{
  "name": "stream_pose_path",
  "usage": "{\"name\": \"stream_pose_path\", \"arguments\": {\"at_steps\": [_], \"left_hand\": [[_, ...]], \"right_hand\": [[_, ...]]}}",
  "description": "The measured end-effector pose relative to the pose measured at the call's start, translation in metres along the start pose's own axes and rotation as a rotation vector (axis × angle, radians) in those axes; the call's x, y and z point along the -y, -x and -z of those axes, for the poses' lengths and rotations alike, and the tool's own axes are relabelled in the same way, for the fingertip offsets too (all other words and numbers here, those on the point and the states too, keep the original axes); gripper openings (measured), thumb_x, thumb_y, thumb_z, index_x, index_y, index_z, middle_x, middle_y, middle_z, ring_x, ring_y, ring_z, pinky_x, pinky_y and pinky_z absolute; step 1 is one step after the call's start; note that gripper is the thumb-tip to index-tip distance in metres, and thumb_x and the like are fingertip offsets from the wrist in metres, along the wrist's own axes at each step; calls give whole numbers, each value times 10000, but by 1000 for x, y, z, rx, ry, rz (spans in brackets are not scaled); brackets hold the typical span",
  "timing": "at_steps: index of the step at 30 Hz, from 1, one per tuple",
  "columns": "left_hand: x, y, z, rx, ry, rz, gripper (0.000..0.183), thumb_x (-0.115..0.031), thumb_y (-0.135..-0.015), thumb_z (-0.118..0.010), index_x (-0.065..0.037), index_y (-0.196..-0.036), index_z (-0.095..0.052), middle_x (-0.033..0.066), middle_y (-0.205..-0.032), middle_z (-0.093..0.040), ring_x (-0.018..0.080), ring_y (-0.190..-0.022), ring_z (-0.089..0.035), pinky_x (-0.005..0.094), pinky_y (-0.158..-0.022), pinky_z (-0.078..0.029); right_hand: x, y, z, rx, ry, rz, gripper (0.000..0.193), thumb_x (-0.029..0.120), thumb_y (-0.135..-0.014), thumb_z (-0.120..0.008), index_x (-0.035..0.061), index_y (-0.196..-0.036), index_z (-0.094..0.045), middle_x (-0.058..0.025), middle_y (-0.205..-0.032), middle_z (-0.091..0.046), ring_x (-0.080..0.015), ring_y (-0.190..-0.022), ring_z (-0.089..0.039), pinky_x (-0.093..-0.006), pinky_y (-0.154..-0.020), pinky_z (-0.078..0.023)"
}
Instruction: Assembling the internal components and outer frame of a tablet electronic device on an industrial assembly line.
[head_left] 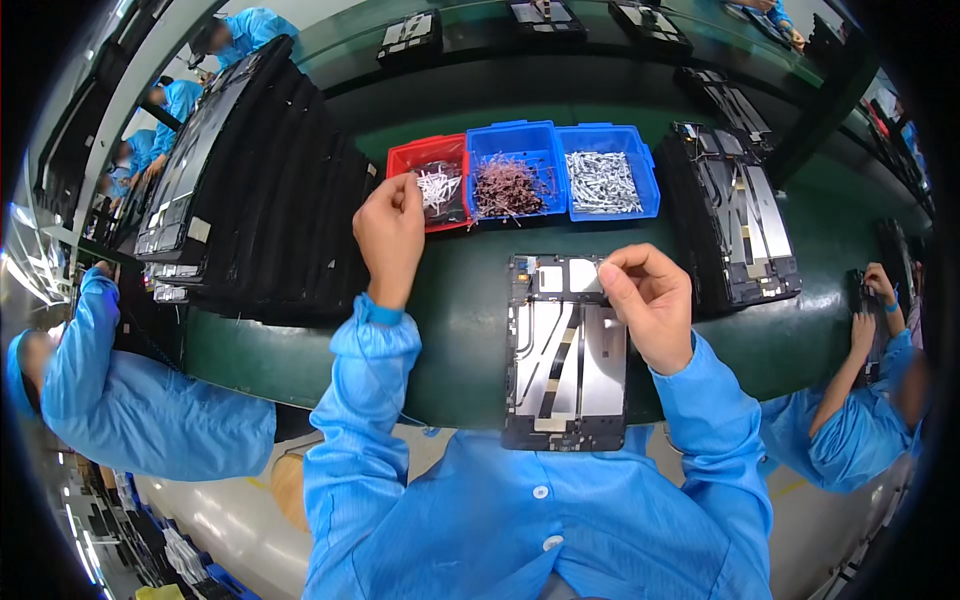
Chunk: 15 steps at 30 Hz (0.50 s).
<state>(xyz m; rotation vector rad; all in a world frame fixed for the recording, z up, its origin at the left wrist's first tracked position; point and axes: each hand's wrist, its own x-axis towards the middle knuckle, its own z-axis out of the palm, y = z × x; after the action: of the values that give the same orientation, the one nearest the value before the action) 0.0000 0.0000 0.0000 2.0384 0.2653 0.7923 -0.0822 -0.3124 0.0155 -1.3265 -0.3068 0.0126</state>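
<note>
My left hand (390, 235) is at the near left edge of a red bin (398, 160) that holds small white strip-like parts (438, 186). Its fingers are pinched together, and whatever they may hold is hidden. An opened tablet assembly (600, 360), with a black frame, silver plates and dark ribbon cables, lies in front of me with its near end over the table's edge. At its upper right corner is my right hand (652, 308), thumb and forefinger closed in a pinch. I cannot make out whether a small part sits between those fingertips.
Beside the red bin stand a blue bin (515, 128) of thin reddish-brown wired parts and another blue bin (645, 190) of small silvery parts. Tall black tray stacks (270, 210) rise at left; more tablet assemblies (745, 215) are stacked at right. Co-workers in blue (160, 410) sit on both sides.
</note>
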Motion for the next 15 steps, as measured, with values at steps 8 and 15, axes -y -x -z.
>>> {"name": "stream_pose_path", "arguments": {"at_steps": [8, 15], "left_hand": [[-14, 52, 33, 278, -249, -197, 169, -134, -981, -627, -25, -1046, -738, 185, -866, -716, 348, -744, -708, 403, -655, -547], [-45, 161, 61, 874, 96, 304, 652, -388, -970, -719, 89, -1382, -552, 132, -1050, -744, 120, -705, -654, 298, -601, -519]], "right_hand": [[-10, 34, 19, -9, 10, -287, 85, 30, -971, -692, -42, -1006, -661, -51, -868, -709, -49, -740, -650, -191, -640, -499], [-38, 57, 11, -148, -29, -207, 100, 38, -988, -674, -22, -1059, -638, -33, -910, -696, -59, -803, -641, -221, -698, -503]]}}
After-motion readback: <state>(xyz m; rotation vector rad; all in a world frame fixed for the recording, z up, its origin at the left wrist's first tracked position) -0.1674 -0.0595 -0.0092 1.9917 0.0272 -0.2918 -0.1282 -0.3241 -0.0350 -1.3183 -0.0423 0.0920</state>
